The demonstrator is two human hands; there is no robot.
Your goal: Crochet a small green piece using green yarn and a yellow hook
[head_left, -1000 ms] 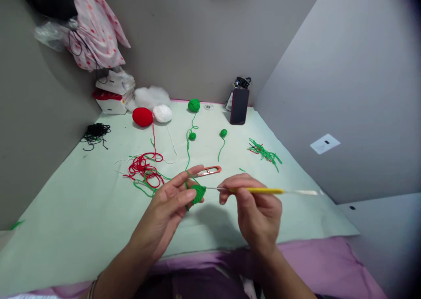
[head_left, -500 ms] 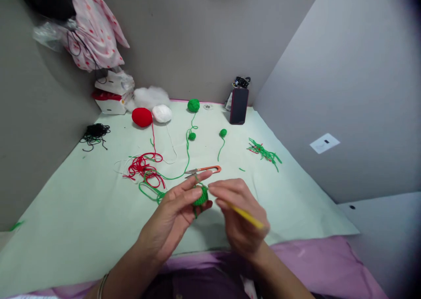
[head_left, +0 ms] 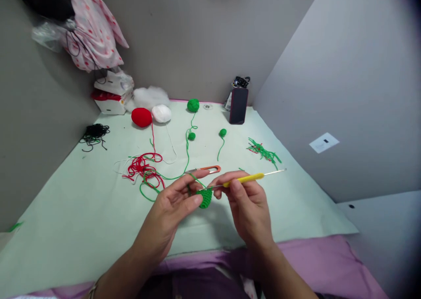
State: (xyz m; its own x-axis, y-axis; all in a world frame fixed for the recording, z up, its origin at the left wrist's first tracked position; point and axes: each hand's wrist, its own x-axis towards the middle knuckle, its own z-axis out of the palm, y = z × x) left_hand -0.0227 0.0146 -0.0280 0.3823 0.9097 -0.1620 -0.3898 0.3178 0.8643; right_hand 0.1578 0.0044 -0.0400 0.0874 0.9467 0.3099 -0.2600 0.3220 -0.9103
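Observation:
Between thumb and fingers, my left hand (head_left: 176,207) pinches a small green crochet piece (head_left: 205,198). Green yarn runs over the raised left index finger down to the piece's top edge. My right hand (head_left: 248,202) grips a crochet hook (head_left: 245,179) by its yellow handle. The hook's left tip meets the top edge of the piece, while its other metal end points right. Just behind the left fingertips lie orange thread snips (head_left: 214,169), their blades partly hidden by the hand.
Left of my hands lies tangled red yarn (head_left: 141,166). Farther back are a red yarn ball (head_left: 141,117), a white ball (head_left: 161,113), a green ball (head_left: 193,105) and two small green pieces. A phone (head_left: 238,105) stands at the back right, near green yarn scraps (head_left: 264,151).
The hook has swung from pointing down-right to nearly level, its right end now raised. My right hand has turned with it. The green piece has tilted and shifted slightly right.

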